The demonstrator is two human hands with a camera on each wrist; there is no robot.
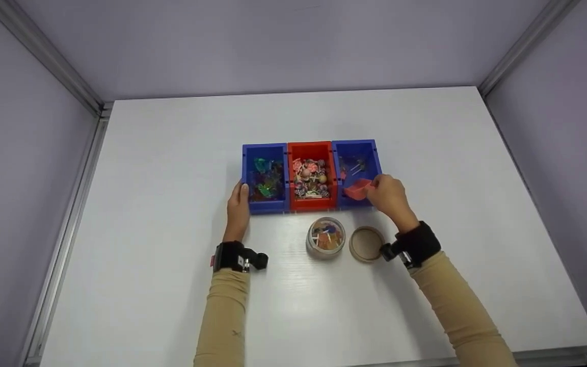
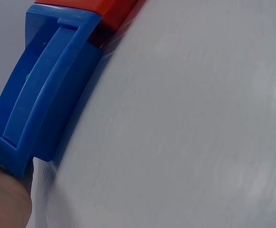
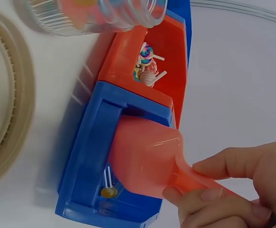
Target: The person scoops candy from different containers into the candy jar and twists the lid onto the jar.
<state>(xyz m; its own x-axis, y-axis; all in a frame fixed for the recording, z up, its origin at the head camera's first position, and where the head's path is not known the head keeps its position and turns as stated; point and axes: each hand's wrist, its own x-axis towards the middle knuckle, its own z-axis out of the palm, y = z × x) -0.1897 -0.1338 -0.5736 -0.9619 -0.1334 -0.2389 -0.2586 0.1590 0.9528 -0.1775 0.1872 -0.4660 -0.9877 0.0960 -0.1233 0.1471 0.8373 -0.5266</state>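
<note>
1. Red scoop (image 3: 145, 159) sits inside the right blue bin (image 1: 357, 153), mouth down among a few lollipops (image 3: 108, 183)
2. Keep your scoop low and level; drive it under the sweets, not over them
3. Your right hand (image 1: 388, 196) pinches the scoop handle, fingers curled round it
4. Your left hand (image 1: 238, 204) lies flat against the left blue bin (image 1: 265, 176), fingers straight, steadying the row on the surface (image 1: 171, 153)
5. Open jar (image 1: 326, 237) and lid (image 1: 366, 243) wait just in front

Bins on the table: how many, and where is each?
3, side by side in a row: left blue bin touched by the left hand, red bin in the middle, right blue bin where the right hand holds a red scoop.
</note>
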